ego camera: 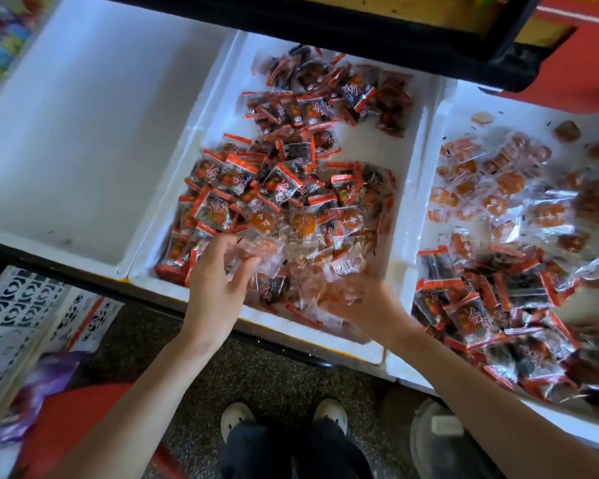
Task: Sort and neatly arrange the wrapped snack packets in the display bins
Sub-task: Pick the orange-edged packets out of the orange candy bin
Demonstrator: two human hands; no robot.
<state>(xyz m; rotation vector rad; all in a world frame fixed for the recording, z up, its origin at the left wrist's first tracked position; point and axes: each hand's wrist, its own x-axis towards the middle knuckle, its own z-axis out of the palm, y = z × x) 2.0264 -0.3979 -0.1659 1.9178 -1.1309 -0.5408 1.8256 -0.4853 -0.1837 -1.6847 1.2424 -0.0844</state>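
Observation:
Three white foam bins stand side by side. The middle bin (329, 344) holds a heap of red-edged snack packets (274, 181) mixed with clear-wrapped orange packets (301, 223). My left hand (218, 281) grips a bunch of clear-wrapped packets (256, 252) at the near edge of that heap. My right hand (363, 299) is blurred and lies low among clear packets at the bin's near right; whether it holds any is unclear. The right bin (426, 160) holds clear orange packets (491, 191) at the back and red-edged packets (498, 305) in front.
The left bin (66, 133) has nothing in it. A dark shelf edge (395, 36) overhangs the bins at the back. Printed cartons (21, 319) and a red object (80, 420) sit on the floor at the left, and my shoes (284, 414) stand below.

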